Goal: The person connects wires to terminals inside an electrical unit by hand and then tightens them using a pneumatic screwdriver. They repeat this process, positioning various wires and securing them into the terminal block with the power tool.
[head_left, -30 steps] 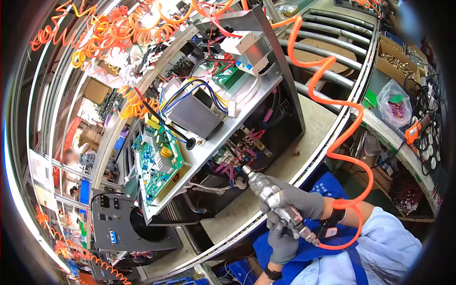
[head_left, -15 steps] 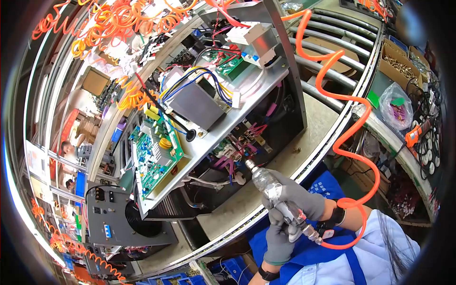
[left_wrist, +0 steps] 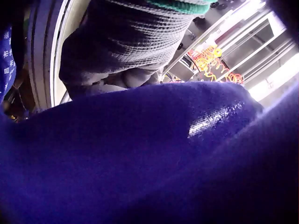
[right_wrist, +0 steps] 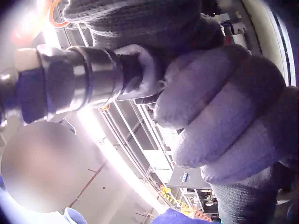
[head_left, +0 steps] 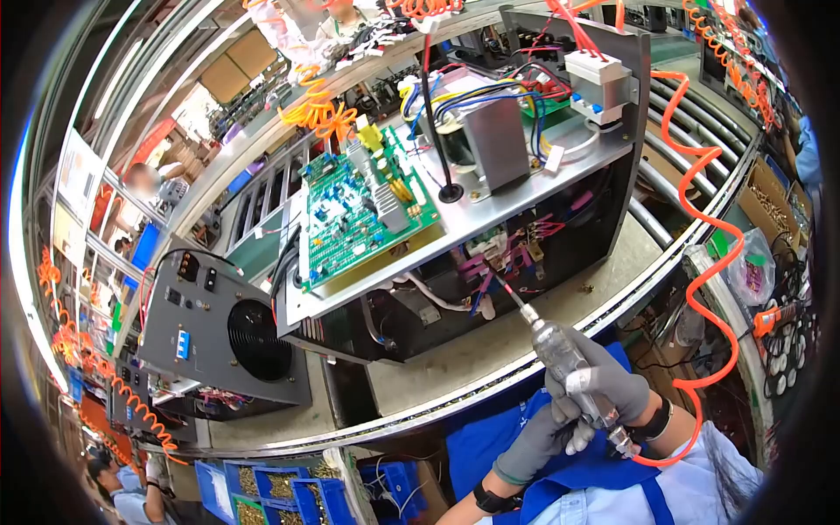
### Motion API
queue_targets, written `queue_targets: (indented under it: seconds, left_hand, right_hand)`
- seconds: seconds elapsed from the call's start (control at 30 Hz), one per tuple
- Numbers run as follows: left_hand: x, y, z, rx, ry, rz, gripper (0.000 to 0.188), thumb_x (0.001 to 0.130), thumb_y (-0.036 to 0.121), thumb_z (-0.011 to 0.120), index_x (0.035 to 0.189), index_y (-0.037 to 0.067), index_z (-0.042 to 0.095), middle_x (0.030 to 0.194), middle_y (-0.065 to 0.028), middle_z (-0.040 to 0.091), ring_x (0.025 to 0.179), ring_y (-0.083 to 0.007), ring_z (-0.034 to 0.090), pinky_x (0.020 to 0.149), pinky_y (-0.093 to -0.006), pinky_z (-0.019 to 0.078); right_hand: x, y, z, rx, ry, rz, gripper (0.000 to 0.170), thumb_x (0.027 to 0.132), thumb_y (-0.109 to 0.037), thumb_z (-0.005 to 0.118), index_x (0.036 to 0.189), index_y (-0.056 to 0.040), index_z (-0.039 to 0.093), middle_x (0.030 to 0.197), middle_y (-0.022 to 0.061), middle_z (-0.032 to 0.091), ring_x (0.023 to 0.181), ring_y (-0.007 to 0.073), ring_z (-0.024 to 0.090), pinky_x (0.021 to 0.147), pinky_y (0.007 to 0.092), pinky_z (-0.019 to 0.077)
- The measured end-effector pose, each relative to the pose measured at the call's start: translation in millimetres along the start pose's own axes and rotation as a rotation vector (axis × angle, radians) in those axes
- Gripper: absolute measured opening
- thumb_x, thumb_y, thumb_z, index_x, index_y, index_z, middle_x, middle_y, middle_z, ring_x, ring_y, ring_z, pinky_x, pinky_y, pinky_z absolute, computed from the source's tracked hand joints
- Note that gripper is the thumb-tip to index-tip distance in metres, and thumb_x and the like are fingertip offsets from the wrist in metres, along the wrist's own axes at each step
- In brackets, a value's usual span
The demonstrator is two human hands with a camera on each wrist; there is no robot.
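In the head view, my gloved right hand [head_left: 617, 381] grips an air screwdriver [head_left: 553, 348] by its body. Its long thin bit [head_left: 509, 290] points into the open side of a black machine cabinet [head_left: 604, 232], among purple-sleeved wires [head_left: 477, 267]. My gloved left hand [head_left: 535, 442] curls at the rear of the screwdriver, just below the right. Curled left fingers [right_wrist: 210, 107] show beside the metal air fitting [right_wrist: 84, 77] in the right wrist view. Blue cloth covers most of the left wrist view, where only part of the grey left glove [left_wrist: 121, 46] shows.
A green circuit board [head_left: 350, 223] and a grey metal box [head_left: 494, 140] sit on the cabinet's metal shelf. An orange coiled air hose [head_left: 700, 262] runs along the right. Another grey cabinet [head_left: 219, 341] stands left; blue bins [head_left: 319, 499] hold small parts below.
The head view has swung, so the cabinet sits further right and blue bins show more below. The screwdriver bit now shows reaching in among the wires; both hands stay at the tool.
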State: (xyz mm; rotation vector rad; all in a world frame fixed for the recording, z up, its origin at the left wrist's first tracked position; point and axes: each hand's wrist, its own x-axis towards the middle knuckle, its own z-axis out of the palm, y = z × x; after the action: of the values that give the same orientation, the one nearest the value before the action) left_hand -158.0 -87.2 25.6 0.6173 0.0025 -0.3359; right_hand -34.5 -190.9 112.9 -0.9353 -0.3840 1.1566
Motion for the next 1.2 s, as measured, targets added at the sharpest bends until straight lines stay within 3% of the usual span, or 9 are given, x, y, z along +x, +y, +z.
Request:
queue_targets:
  seconds: [0.17, 0.27, 0.43, 0.5, 0.63, 0.67, 0.77, 0.9, 1.2]
  left_hand:
    - [-9, -10, -33, -0.360, -0.016, 0.138, 0.035, 0.097, 0.019, 0.050, 0.128, 0.002, 0.045, 0.114, -0.0090, 0.057, 0.100, -0.0184, 0.059, 0.086, -0.0319, 0.0491]
    - [-15, -4, -37, -0.178, 0.363, 0.118, 0.037, 0.093, 0.008, 0.047, 0.130, 0.004, 0.044, 0.116, -0.0107, 0.058, 0.105, -0.0220, 0.058, 0.092, -0.0357, 0.0466]
    - [-27, 1, -36, -0.222, 0.196, 0.279, 0.037, 0.091, 0.007, 0.047, 0.127, 0.004, 0.045, 0.113, -0.0105, 0.058, 0.098, -0.0217, 0.059, 0.084, -0.0350, 0.0488]
    - [-31, 8, -17, -0.157, 0.478, 0.266, 0.033, 0.093, 0.011, 0.047, 0.125, 0.004, 0.045, 0.106, -0.0100, 0.059, 0.084, -0.0207, 0.060, 0.072, -0.0327, 0.0500]
    - [-38, 32, 11, -0.129, 0.374, 0.268, 0.028, 0.099, 0.022, 0.045, 0.109, -0.002, 0.055, 0.082, -0.0065, 0.060, 0.066, -0.0114, 0.054, 0.057, -0.0240, 0.0411]
    - [-40, 41, 19, -0.029, 0.352, 0.204, 0.028, 0.099, 0.024, 0.046, 0.106, -0.002, 0.056, 0.080, -0.0063, 0.060, 0.064, -0.0110, 0.053, 0.057, -0.0238, 0.0414]
    - [-40, 52, 36, 0.083, 0.350, 0.163, 0.032, 0.100, 0.028, 0.047, 0.102, -0.002, 0.058, 0.077, -0.0058, 0.059, 0.062, -0.0103, 0.052, 0.056, -0.0230, 0.0413]
    - [-40, 48, 14, 0.129, 0.337, 0.172, 0.034, 0.099, 0.032, 0.051, 0.100, -0.002, 0.057, 0.078, -0.0050, 0.059, 0.061, -0.0098, 0.052, 0.052, -0.0212, 0.0395]
    - [-39, 45, 16, 0.090, 0.390, 0.166, 0.030, 0.095, 0.026, 0.051, 0.099, -0.003, 0.055, 0.076, -0.0079, 0.057, 0.060, -0.0137, 0.051, 0.051, -0.0232, 0.0385]
  right_hand:
    - [30, 8, 9, 0.071, 0.004, -0.031, 0.077, 0.078, -0.015, 0.060, 0.145, -0.0060, 0.023, 0.085, 0.0127, 0.055, 0.059, 0.0197, 0.060, 0.059, 0.0339, 0.0535]
    - [37, 9, 23, 0.074, 0.057, -0.039, 0.078, 0.078, -0.016, 0.061, 0.146, -0.0084, 0.023, 0.087, 0.0128, 0.055, 0.060, 0.0214, 0.062, 0.059, 0.0349, 0.0544]
    - [45, 17, 40, -0.014, 0.137, -0.079, 0.076, 0.079, -0.016, 0.061, 0.145, -0.0098, 0.024, 0.087, 0.0123, 0.055, 0.062, 0.0223, 0.063, 0.059, 0.0351, 0.0548]
    - [45, 19, 45, -0.031, 0.174, -0.075, 0.073, 0.080, -0.015, 0.059, 0.144, -0.0095, 0.026, 0.087, 0.0118, 0.054, 0.060, 0.0204, 0.061, 0.056, 0.0339, 0.0539]
    - [46, 33, 34, 0.554, -0.082, -0.126, 0.058, 0.084, -0.030, 0.056, 0.131, -0.0022, 0.036, 0.081, 0.0092, 0.050, 0.062, 0.0191, 0.051, 0.051, 0.0319, 0.0507]
    - [59, 47, -2, 0.922, -0.572, 0.111, 0.043, 0.085, -0.039, 0.053, 0.103, -0.0010, 0.043, 0.073, 0.0071, 0.046, 0.070, 0.0202, 0.047, 0.056, 0.0339, 0.0504]
    - [49, 31, 22, 1.103, -0.537, 0.041, 0.038, 0.086, -0.042, 0.051, 0.089, -0.0049, 0.042, 0.062, 0.0034, 0.043, 0.070, 0.0200, 0.043, 0.063, 0.0343, 0.0490]
    - [44, 20, 35, 0.365, -0.025, -0.090, 0.035, 0.090, -0.038, 0.046, 0.098, -0.0038, 0.049, 0.073, 0.0049, 0.048, 0.057, 0.0156, 0.048, 0.066, 0.0336, 0.0452]
    - [44, 27, 31, 0.591, -0.080, -0.120, 0.036, 0.091, -0.034, 0.046, 0.114, -0.0056, 0.046, 0.074, 0.0084, 0.052, 0.057, 0.0176, 0.054, 0.066, 0.0354, 0.0510]
